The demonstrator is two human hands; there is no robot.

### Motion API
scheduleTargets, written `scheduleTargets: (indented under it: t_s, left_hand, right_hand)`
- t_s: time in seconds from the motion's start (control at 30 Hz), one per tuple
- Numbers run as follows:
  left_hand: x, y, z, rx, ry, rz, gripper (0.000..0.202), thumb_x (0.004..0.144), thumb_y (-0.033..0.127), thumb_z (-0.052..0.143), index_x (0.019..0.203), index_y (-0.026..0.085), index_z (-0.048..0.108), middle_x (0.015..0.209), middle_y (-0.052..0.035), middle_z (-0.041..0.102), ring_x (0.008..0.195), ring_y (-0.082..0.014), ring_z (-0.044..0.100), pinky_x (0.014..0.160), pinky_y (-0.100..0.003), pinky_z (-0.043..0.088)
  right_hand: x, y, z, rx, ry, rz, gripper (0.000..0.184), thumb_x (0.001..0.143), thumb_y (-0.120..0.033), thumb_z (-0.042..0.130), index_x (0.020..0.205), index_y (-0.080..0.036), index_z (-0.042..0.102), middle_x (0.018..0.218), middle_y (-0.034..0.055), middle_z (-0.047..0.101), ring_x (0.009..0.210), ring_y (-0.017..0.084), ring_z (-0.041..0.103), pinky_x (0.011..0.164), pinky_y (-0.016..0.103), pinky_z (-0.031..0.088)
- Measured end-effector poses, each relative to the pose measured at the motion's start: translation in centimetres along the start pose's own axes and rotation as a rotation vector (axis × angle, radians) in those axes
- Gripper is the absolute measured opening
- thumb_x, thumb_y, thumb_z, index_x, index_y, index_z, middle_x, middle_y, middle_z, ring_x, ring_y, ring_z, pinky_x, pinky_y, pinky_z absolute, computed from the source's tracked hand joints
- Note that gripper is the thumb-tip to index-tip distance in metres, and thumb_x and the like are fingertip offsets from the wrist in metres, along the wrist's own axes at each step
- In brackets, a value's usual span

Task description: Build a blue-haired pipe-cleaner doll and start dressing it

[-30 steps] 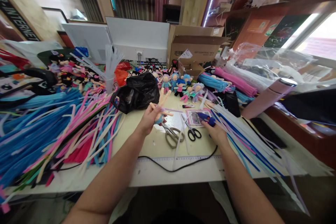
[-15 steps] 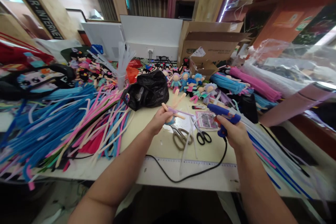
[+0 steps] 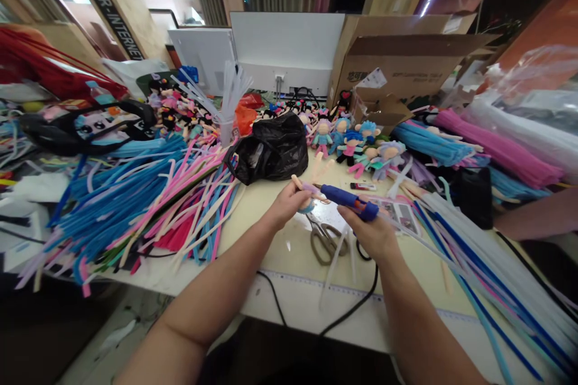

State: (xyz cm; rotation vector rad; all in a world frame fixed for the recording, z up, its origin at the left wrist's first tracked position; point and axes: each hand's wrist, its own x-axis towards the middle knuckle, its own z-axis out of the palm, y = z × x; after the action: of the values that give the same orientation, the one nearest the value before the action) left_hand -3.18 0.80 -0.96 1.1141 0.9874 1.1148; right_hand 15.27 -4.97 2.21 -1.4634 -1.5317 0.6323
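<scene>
My left hand (image 3: 285, 203) is closed around a small pipe-cleaner doll (image 3: 305, 190) with beige limbs, held above the cream table (image 3: 289, 252). My right hand (image 3: 371, 234) grips a blue hot glue gun (image 3: 347, 198), whose nozzle points left and touches the doll. The gun's black cord (image 3: 356, 304) trails off the table's front edge. A pair of scissors (image 3: 326, 242) lies on the table just below both hands.
Heaps of blue, pink and white pipe cleaners (image 3: 135, 198) cover the left side, more lie at the right (image 3: 474, 252). A black plastic bag (image 3: 273, 147), finished dolls (image 3: 356, 144), a cardboard box (image 3: 401, 66) and a cup of glue sticks (image 3: 228, 114) stand behind.
My right hand picked the glue gun up from the table at the right and carried it left until the nozzle met the doll. The left hand kept holding the doll.
</scene>
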Motion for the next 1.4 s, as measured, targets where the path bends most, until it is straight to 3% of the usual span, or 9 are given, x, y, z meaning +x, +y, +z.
scheduleTargets:
  t_s: [0.43,1.4]
  left_hand:
    - [-0.2,0.3,0.4,-0.027,0.009,0.000,0.027,0.068,0.023,0.064,0.093,0.013,0.066,0.093,-0.0074,0.069,0.086,-0.0175,0.062,0.083,-0.032,0.045]
    - [-0.4,0.5,0.5,-0.060,-0.010,0.004,0.027,0.069,0.025,0.065,0.093,0.013,0.065,0.091,-0.0068,0.069,0.083,-0.0167,0.062,0.083,-0.031,0.045]
  right_hand:
    - [-0.2,1.8,1.0,-0.079,0.066,-0.018,0.033,0.073,-0.054,0.061,0.074,-0.021,0.064,0.062,0.0015,0.057,0.058,0.018,0.052,0.056,0.031,0.040]
    - [-0.2,1.3,0.8,-0.121,0.088,0.001,0.034,0.073,-0.055,0.061,0.070,-0.021,0.062,0.058,-0.0002,0.056,0.053,0.017,0.049,0.052,0.031,0.038]
